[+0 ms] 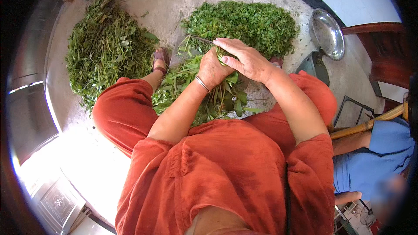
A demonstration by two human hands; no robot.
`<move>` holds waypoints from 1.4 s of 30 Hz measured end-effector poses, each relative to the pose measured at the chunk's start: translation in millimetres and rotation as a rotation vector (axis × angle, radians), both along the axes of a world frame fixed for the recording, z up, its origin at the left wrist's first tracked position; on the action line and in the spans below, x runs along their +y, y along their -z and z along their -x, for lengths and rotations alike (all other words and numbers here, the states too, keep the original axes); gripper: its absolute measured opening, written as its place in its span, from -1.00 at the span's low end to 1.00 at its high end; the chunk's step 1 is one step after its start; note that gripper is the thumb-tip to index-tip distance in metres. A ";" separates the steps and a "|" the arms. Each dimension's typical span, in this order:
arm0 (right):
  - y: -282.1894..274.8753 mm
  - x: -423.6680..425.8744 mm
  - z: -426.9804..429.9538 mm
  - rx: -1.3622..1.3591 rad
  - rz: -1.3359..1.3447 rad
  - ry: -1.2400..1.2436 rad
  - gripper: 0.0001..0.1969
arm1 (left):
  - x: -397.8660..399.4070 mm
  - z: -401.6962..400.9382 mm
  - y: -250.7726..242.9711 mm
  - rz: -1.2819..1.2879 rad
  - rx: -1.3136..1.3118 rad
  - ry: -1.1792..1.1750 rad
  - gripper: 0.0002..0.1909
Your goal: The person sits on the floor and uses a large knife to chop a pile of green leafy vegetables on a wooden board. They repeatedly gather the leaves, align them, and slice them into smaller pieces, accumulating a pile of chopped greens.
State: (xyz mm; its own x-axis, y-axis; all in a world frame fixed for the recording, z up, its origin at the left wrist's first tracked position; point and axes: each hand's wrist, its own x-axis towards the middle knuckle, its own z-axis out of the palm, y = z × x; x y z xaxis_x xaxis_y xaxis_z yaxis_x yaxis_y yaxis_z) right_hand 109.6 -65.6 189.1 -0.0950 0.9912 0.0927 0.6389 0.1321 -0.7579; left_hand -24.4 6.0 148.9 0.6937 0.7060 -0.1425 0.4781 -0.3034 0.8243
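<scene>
My left hand (214, 67), with a bracelet at the wrist, is closed on a bunch of leafy green stems (228, 96) whose leaves hang below it. My right hand (246, 59) is against the left hand, fingers stretched over the bunch's upper end. A thin dark blade (200, 39) reaches left from the right fingertips; its handle is hidden and the grip on it is unclear. More leafy stems (173, 80) lie between my feet. Behind the hands spreads a heap of chopped green leaves (241, 23). A larger pile of uncut stems (104, 49) lies on the left.
A shiny metal basin (327, 34) and a dark green plastic container (315, 67) are on the floor at right, near a red-brown wooden chair (383, 52). Another person in blue clothing (375, 156) sits at far right. A chair with a patterned back (58, 202) stands lower left.
</scene>
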 end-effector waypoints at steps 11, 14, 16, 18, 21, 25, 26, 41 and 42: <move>-42.0 -5.1 32.9 0.358 -0.219 0.181 -0.14 | 2.4 21.2 -69.6 -0.007 -0.527 0.203 0.15; -48.8 -3.4 40.8 0.498 -0.248 0.202 -0.19 | 2.4 24.2 -69.9 -0.035 -0.566 0.269 0.21; -54.1 -5.5 41.9 0.433 -0.231 0.218 -0.32 | 4.0 25.0 -66.8 -0.071 -0.554 0.294 0.24; -49.5 -5.4 45.5 0.418 -0.270 0.275 -0.42 | 8.6 25.5 -64.0 -0.031 -0.533 0.319 0.25; -41.6 -2.1 43.0 0.506 -0.317 0.328 -0.60 | 21.2 36.6 -79.1 0.172 -0.431 0.482 0.25; -40.4 2.6 34.1 0.407 -0.324 0.389 -0.62 | 8.2 44.3 -72.1 -0.025 -0.250 0.372 0.33; -43.0 5.1 36.1 0.398 -0.356 0.370 -0.62 | -3.9 46.0 -69.9 0.078 -0.188 0.303 0.36; -67.6 4.6 63.1 0.514 -0.526 0.169 -0.52 | -11.7 54.5 -63.2 0.079 -0.306 0.291 -0.47; -67.4 5.0 62.1 0.518 -0.524 0.143 -0.52 | -11.9 56.4 -61.5 0.140 -0.183 0.272 -0.48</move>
State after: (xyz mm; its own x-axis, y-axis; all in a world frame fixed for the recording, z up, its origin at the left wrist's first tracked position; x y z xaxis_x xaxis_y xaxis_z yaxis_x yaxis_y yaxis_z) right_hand 47.5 -60.6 256.5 0.2154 0.8042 0.5539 0.2553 0.5011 -0.8269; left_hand -80.8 -5.9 210.4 0.8764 0.4747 -0.0808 0.2360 -0.2770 0.9314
